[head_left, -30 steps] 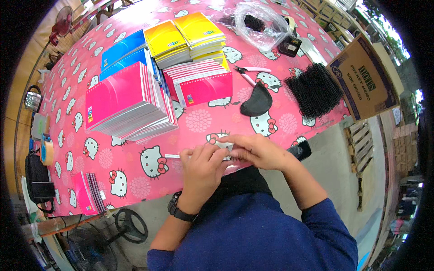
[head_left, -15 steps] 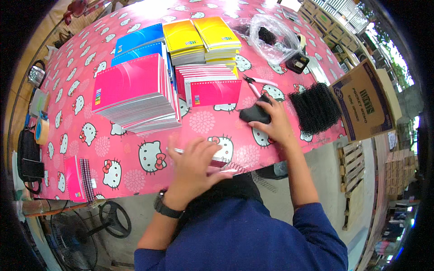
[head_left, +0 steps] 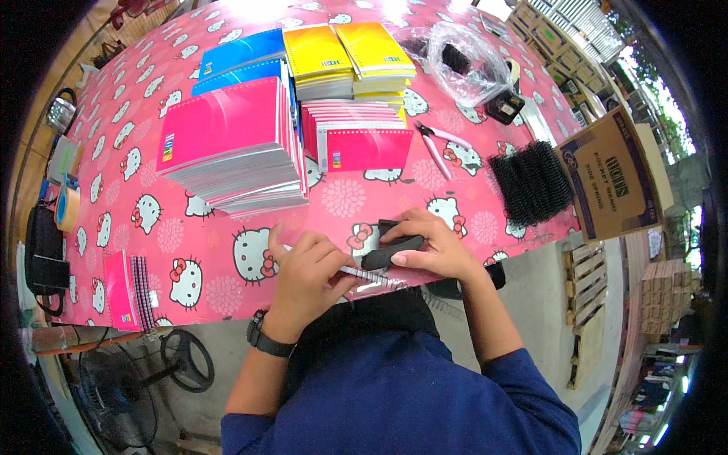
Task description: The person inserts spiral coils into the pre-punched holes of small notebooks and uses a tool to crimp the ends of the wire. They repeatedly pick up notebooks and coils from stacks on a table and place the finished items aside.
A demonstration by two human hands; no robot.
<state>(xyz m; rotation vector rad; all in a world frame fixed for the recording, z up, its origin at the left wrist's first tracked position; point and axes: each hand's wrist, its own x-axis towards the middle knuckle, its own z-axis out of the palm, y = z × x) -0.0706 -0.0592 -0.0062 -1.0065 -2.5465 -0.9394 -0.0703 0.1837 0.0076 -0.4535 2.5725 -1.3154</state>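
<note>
Left hand point(head_left: 307, 265) curled shut, pinching the near end of a spiral-bound notebook point(head_left: 364, 274) lying at the near edge of the worktop point(head_left: 227, 250); its wire coil shows running out from under the fingers toward the right. Right hand point(head_left: 434, 244) closed over a black handheld tool point(head_left: 390, 252), thumb along its lower side, tool resting right on the coil. Exact kind of tool can't be told from here, looks like a crimper or clamp.

To do this step well, by my reading: left hand should pin the notebook flat so the coil doesn't roll; tool should sit square on the coil end, not angled, before any squeeze. The work sits very near the worktop edge, so it could slip off toward the lap if the left hand's hold loosens.

Around: stack of pink notebooks point(head_left: 227, 144) well beyond the left hand, smaller pink stack point(head_left: 356, 136) next to it, yellow notebooks point(head_left: 349, 53) and blue notebooks point(head_left: 239, 61) further back. Pink-handled pliers point(head_left: 438, 144) lie unused beyond the right hand, black pile of binding coils point(head_left: 531, 182) to its right, cardboard box point(head_left: 610, 178) past that.
</note>
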